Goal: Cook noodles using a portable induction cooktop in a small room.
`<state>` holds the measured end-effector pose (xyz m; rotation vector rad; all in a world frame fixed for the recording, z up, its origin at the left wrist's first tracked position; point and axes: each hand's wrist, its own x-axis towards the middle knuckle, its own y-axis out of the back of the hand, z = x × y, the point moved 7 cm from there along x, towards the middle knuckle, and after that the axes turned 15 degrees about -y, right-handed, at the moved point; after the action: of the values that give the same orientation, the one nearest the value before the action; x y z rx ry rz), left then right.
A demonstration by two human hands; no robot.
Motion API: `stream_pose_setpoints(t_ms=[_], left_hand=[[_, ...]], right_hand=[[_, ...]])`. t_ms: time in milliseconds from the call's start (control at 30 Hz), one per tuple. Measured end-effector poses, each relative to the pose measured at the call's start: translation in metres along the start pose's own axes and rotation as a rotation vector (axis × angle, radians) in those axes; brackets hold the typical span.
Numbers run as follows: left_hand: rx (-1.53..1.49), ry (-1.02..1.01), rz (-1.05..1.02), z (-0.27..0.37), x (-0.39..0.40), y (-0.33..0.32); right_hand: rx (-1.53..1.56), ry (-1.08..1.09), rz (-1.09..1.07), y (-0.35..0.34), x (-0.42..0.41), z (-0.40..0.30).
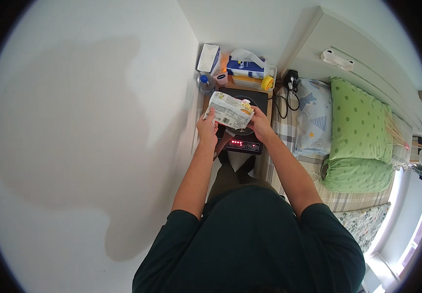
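Observation:
Between my two hands is a white printed food packet (pixel 229 110), its back with small print facing up. My left hand (pixel 207 127) grips its left end, thumb on top. At the other end, my right hand (pixel 260 123) holds the edge near a corner where yellowish contents or print show; I cannot tell which. Beneath the packet, and partly hidden by it, a dark frying pan (pixel 246 131) rests on a black induction cooktop (pixel 262 96). Its brown handle (pixel 224 141) points toward me and to the left. Red lights glow on the cooktop's control panel (pixel 241 145).
A water bottle with a blue cap (pixel 206 84), a tissue box (pixel 209 58) and a plastic bin (pixel 251 83) with a yellow-lidded container (pixel 267 83) stand behind the cooktop. Black cables (pixel 287 102) hang at its right, beside a bed with green pillows (pixel 359 121). A white wall (pixel 86 128) rises at left.

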<state>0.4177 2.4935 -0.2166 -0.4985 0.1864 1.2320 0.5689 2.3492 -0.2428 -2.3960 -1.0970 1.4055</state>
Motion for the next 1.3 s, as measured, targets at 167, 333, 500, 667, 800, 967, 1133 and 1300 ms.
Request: stream_pose_setpoints(t_ms=[167, 333, 500, 667, 800, 967, 1133, 1300], left_hand=[[0.153, -0.058, 0.017, -0.007, 0.004, 0.016], [0.530, -0.196, -0.146, 0.020, 0.014, 0.009], [0.772, -0.384, -0.360, 0.040, 0.016, -0.020], [0.907, -0.440, -0.264, 0.043, 0.009, -0.017], [0.971, -0.386, -0.207, 0.038, 0.002, -0.014], [1.033, -0.454, -0.116, 0.032, 0.004, 0.000], [0.997, -0.431, -0.012, 0.024, 0.010, 0.009], [1.022, -0.457, -0.060, 0.026, 0.006, 0.001]], right_hand=[[-0.028, -0.011, 0.036, 0.002, 0.007, 0.006], [-0.067, -0.022, -0.047, 0.005, 0.003, 0.000], [-0.031, -0.039, -0.093, -0.003, 0.003, -0.005], [-0.048, -0.044, 0.061, 0.013, 0.015, 0.001], [-0.108, -0.062, 0.094, 0.034, 0.026, 0.011], [-0.182, -0.035, 0.139, 0.041, 0.034, 0.012], [-0.191, -0.010, 0.201, 0.057, 0.036, 0.010], [-0.361, 0.026, 0.306, 0.056, 0.035, 0.002]])
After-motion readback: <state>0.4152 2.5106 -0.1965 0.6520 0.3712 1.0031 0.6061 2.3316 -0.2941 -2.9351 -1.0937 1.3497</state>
